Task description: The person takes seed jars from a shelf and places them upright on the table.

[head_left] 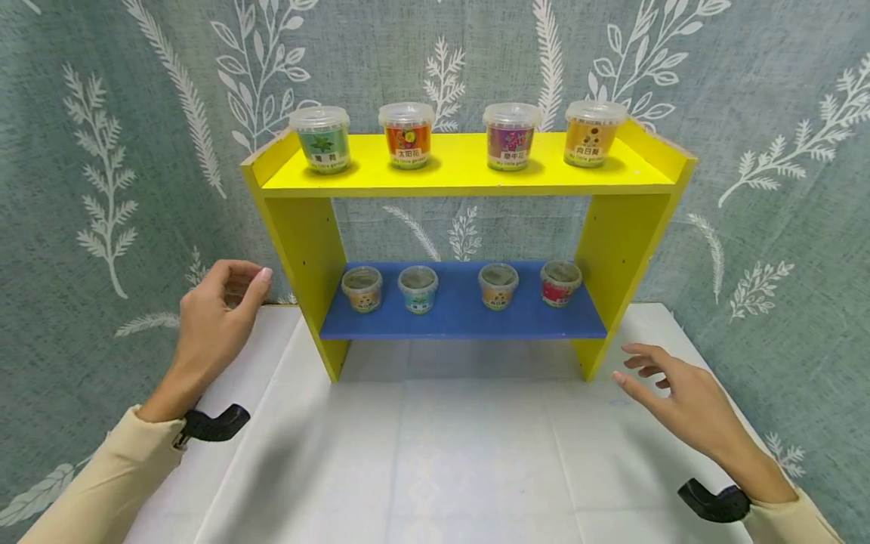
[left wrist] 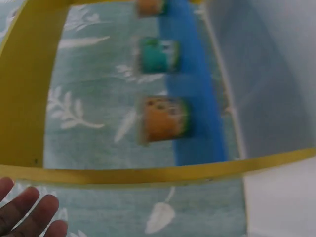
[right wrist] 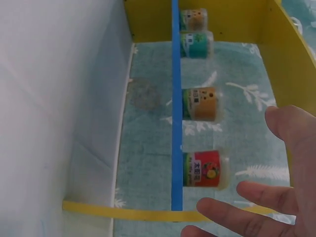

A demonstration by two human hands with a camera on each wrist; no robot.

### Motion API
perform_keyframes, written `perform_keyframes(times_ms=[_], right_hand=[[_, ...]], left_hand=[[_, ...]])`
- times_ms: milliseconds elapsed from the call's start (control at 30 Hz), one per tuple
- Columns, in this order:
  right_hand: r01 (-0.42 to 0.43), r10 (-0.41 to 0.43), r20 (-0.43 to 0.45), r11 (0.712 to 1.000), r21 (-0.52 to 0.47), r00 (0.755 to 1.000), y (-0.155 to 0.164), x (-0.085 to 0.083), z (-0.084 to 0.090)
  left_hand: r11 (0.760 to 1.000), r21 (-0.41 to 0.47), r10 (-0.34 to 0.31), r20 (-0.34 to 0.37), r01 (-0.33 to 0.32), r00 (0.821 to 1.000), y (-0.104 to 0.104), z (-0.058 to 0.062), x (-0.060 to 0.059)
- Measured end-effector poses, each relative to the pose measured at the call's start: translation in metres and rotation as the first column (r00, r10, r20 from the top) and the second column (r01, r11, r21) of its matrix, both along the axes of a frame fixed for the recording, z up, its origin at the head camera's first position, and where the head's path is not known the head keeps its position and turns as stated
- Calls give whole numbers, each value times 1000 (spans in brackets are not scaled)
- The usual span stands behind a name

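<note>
My left hand (head_left: pixel 216 325) hovers beside the left end of a yellow shelf unit (head_left: pixel 326 234), fingers loosely bent, holding nothing. My right hand (head_left: pixel 689 400) hangs over the table right of the unit, fingers spread and relaxed, also without anything. On the yellow top board stand lidded plastic cups with green (head_left: pixel 325 147), orange (head_left: pixel 408 142), purple (head_left: pixel 510 143) and yellow-orange labels (head_left: pixel 590 142). The blue lower board (head_left: pixel 462 321) carries smaller-looking cups: an orange one (left wrist: pixel 163 118), a teal one (head_left: pixel 419 296), another orange one (right wrist: pixel 201 103) and a red one (right wrist: pixel 205 169).
A white cloth (head_left: pixel 476 453) covers the table in front of and under the unit. Green leaf-patterned fabric (head_left: pixel 88 189) hangs behind and at both sides. Upright yellow side panels (head_left: pixel 628 249) bound the lower board left and right. Each wrist wears a black strap mount (head_left: pixel 217 423).
</note>
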State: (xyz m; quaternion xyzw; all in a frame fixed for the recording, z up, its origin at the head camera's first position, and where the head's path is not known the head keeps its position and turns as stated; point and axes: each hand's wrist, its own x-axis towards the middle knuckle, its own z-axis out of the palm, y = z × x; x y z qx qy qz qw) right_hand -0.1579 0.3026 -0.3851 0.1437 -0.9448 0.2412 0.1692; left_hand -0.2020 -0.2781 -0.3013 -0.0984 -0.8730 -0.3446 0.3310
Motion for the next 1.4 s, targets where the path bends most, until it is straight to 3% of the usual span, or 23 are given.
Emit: perform_keyframes(times_ms=[167, 400, 633, 1033, 1400], right_hand=[[-23, 24, 17, 999, -31, 1000, -1, -2, -3], [-28, 30, 26, 997, -72, 999, -3, -2, -2], [-41, 45, 39, 995, -92, 998, -9, -3, -3], [-51, 54, 26, 993, -107, 998, -14, -4, -1], [-53, 55, 12, 990, -134, 998, -18, -10, 9]], left_hand=[[999, 45, 15, -29, -14, 999, 1, 22, -14], [998, 63, 22, -63, -19, 998, 1, 38, -34], [995, 100, 21, -12, -19, 1000, -4, 50, -52], [994, 108, 17, 47, -22, 999, 0, 67, -65], [990, 135, 20, 83, -31, 996, -2, 72, -75]])
